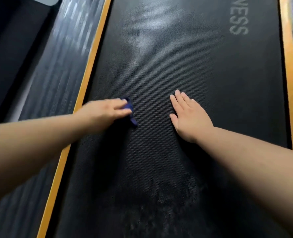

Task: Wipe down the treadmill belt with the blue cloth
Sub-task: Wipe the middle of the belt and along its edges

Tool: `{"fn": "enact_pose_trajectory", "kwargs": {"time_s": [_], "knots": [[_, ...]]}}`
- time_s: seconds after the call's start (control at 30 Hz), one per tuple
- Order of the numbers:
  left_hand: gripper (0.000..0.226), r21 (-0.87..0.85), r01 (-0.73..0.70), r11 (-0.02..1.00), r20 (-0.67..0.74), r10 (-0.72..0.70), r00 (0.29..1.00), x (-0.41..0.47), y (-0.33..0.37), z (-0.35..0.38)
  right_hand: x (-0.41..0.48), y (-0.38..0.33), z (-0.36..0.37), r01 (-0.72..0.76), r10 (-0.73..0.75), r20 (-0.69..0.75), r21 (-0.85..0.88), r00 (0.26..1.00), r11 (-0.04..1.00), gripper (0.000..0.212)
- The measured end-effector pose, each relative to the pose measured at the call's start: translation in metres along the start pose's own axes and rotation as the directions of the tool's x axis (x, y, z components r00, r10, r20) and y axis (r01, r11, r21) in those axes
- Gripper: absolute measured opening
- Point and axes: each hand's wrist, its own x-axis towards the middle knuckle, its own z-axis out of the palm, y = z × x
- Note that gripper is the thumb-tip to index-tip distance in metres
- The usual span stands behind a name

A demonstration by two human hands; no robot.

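The black textured treadmill belt (176, 69) fills the middle of the head view, with grey dusty patches far up and near the bottom. My left hand (106, 110) presses a small dark blue cloth (131, 111) onto the belt near its left edge; most of the cloth is hidden under my fingers and the hand is motion-blurred. My right hand (188, 115) lies flat on the belt to the right of the cloth, palm down, fingers together, holding nothing.
Orange strips run along both sides of the belt, the left strip (89, 69) and the right strip (289, 74). Outside them are ribbed dark side rails (56, 62). Grey lettering (237, 19) is printed on the belt at the upper right.
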Motion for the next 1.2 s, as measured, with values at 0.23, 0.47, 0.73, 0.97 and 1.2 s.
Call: {"fn": "enact_pose_trajectory", "kwargs": {"time_s": [0.23,0.47,0.73,0.97,1.2], "knots": [[0.041,-0.01,0.467,0.884,0.123,-0.463,0.878,-0.011,-0.007,-0.014,-0.003,-0.019,-0.003,-0.11,0.114,-0.053,0.064,0.992,0.992,0.062],[0.05,-0.132,0.167,0.977,0.201,-0.139,0.97,-0.078,0.037,-0.024,-0.005,-0.051,-0.004,-0.008,0.012,-0.078,0.052,0.997,0.999,0.06],[0.071,-0.241,0.531,0.812,0.211,-0.491,0.845,-0.127,0.043,-0.038,-0.01,-0.15,0.005,0.332,-0.312,-0.119,0.244,0.943,0.911,0.065],[0.084,-0.086,0.674,0.734,0.33,-0.617,0.714,-0.16,0.02,-0.036,-0.01,-0.199,0.037,0.385,-0.359,-0.183,0.138,0.915,0.912,0.067],[0.069,-0.096,0.696,0.712,0.369,-0.624,0.689,-0.153,0.025,-0.039,0.052,-0.191,-0.008,0.247,-0.214,-0.301,0.076,0.929,0.966,0.03]]}}
